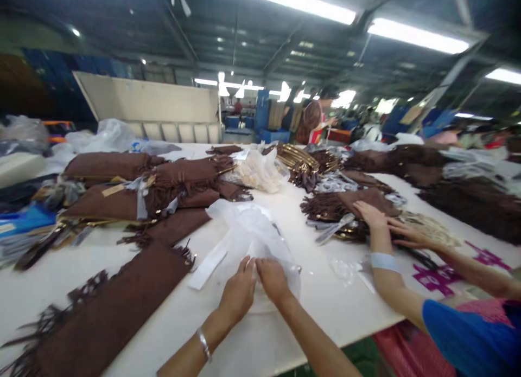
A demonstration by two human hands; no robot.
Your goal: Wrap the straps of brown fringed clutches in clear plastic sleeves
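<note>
Both of the person's hands are resting side by side on a clear plastic bag lying on the white table, close to the table's near edge and about midway along it. The left hand, with a silver bracelet on its wrist, is curling its fingers down onto the bag's near end, and the right hand is doing the same just beside it, the fingertips of the two nearly touching; both are pinching or pressing the thin plastic, though the exact hold is not showing. A white paper strip is lying just left of the bag. A brown fringed piece is spreading over the table's near left corner, and further brown fringed pieces are lying stacked toward the far left edge. A second clear bag of pale items is sitting toward the far middle. At the right edge, a co-worker in a blue sleeve is reaching in with two flat, open hands onto a brown pile with gold-coloured fittings. Purple marks are showing on the table near the right edge.
</note>
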